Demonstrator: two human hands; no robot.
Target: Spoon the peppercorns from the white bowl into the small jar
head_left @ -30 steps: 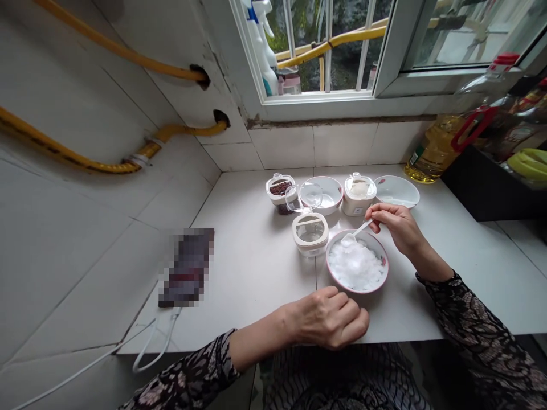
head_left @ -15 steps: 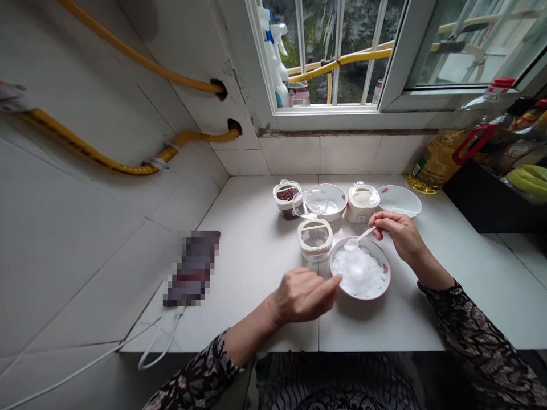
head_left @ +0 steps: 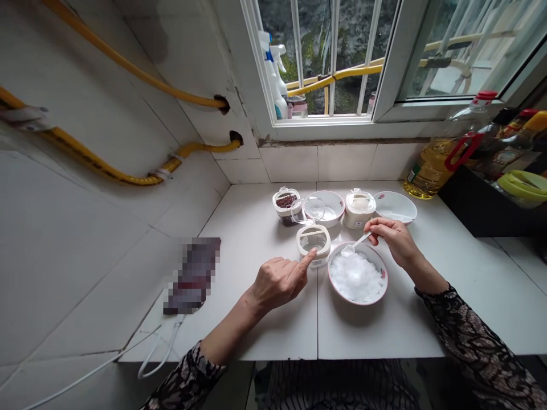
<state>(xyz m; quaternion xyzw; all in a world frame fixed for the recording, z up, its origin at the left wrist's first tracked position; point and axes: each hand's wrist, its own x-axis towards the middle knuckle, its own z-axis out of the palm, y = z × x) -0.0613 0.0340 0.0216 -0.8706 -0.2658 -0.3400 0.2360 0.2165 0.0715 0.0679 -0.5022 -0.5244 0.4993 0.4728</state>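
Note:
My right hand [head_left: 391, 242] pinches the handle of a small white spoon [head_left: 348, 249], whose bowl is over the rim of a red-edged bowl [head_left: 358, 274] heaped with white grains. My left hand [head_left: 282, 282] has its index finger stretched out, the tip at the front rim of a clear jar [head_left: 313, 242] with a cream collar and raised lid; its other fingers are curled with nothing visible in them. Behind stand a jar of dark red beans [head_left: 287, 206], a white bowl [head_left: 325, 208], a jar of pale contents [head_left: 359, 208] and another white bowl [head_left: 396, 207].
A blurred dark flat object [head_left: 194, 274] with a white cable [head_left: 173, 341] lies on the left. An oil bottle [head_left: 431, 162] and a black box [head_left: 482, 199] of bottles stand at the back right. Behind the counter [head_left: 273, 339] are a tiled wall and a barred window.
My left hand has moved left, from the edge of the bowl of white grains to the open jar. My right hand still holds the spoon over the bowl. The view has shifted slightly.

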